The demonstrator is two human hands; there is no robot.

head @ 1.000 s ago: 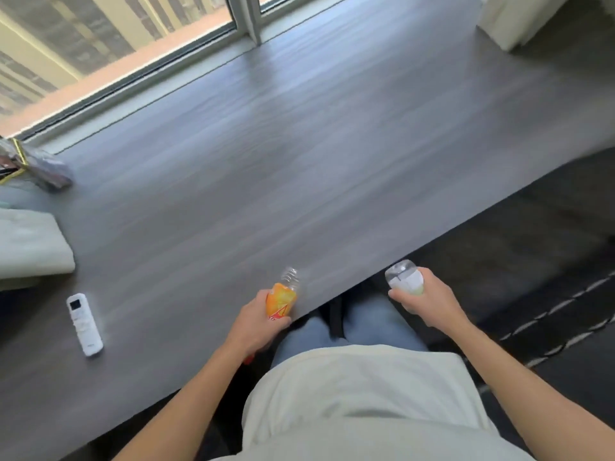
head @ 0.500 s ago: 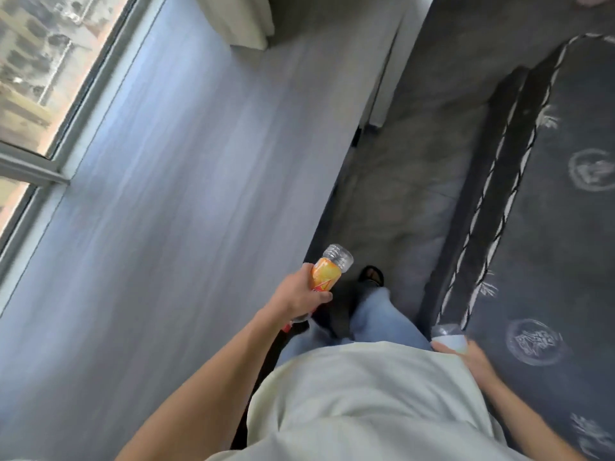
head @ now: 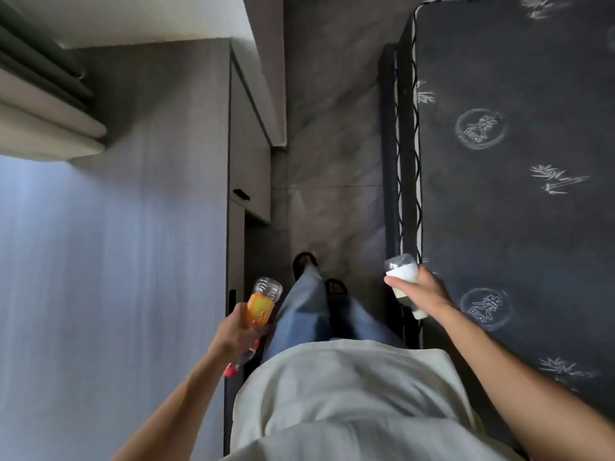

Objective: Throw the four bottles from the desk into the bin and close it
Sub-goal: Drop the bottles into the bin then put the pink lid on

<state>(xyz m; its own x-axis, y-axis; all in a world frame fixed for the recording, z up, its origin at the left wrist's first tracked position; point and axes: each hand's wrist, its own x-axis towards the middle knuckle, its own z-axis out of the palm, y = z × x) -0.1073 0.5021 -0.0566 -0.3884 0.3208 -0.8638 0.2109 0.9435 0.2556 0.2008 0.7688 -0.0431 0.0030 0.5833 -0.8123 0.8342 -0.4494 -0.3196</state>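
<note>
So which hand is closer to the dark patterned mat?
The right. The right hand, holding the white-labelled bottle, is at the edge of the dark patterned mat. The left hand, with the orange-labelled bottle, is across the legs, by the desk.

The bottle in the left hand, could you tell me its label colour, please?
Orange, on the bottle in the head view.

L hand point(head: 238, 331), R hand point(head: 424, 292) both gripping.
</note>
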